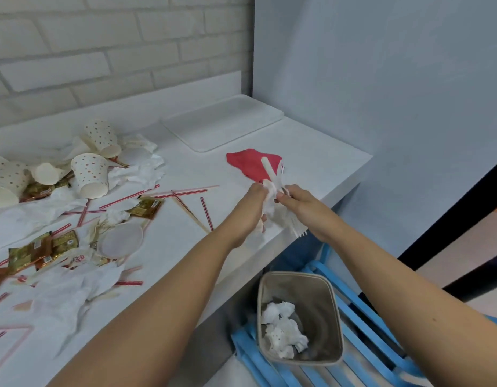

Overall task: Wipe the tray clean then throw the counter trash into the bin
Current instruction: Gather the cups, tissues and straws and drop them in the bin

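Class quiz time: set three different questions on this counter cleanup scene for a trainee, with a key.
1. True or false: the bin is empty.
2. Where does the red cloth lie? A: on the counter near the tray. B: on the tray. C: in the bin.
3. Which hands grip the white trash bundle?
Key: 1 false, crumpled tissues lie inside. 2 A. 3 both, left hand and right hand.

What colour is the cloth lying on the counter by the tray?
The cloth is red, clearest in the head view.
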Demonstrator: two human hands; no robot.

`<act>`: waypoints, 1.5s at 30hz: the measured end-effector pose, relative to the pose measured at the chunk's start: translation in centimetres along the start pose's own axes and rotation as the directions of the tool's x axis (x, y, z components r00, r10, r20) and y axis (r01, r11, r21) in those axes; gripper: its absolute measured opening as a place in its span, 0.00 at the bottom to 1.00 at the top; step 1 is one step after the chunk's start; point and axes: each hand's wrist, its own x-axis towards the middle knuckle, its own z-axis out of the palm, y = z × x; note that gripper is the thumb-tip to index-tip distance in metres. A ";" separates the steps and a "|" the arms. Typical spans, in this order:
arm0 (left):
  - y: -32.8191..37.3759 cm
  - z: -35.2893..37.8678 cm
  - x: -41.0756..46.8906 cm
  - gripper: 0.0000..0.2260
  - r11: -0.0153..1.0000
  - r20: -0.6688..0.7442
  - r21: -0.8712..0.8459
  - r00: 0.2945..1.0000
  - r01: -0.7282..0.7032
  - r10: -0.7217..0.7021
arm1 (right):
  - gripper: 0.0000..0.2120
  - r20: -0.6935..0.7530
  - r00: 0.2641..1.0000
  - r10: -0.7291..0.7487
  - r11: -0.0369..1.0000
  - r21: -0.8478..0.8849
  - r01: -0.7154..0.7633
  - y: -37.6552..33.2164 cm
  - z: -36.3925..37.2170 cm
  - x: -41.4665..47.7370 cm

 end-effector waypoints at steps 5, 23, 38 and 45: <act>-3.5 5.4 -0.1 0.06 0.970 -0.019 0.243 0.999 -0.030 0.035 | 0.07 -0.043 0.998 0.053 0.999 -0.007 -0.053 5.2 -1.3 -3.9; -15.0 10.9 -1.5 0.14 0.906 -0.003 0.419 0.998 0.064 -0.069 | 0.23 0.060 0.806 0.589 0.691 -0.554 -0.464 16.6 0.8 -9.3; -3.4 -1.5 -0.7 0.07 0.675 -0.249 0.657 0.749 -0.335 0.614 | 0.14 0.333 0.880 0.338 0.704 -0.710 -0.001 -2.8 1.9 -3.0; -4.3 -12.0 2.5 0.13 0.580 -0.315 0.813 0.875 0.048 0.368 | 0.12 0.175 0.979 0.105 0.784 -0.621 0.027 -4.1 6.7 1.7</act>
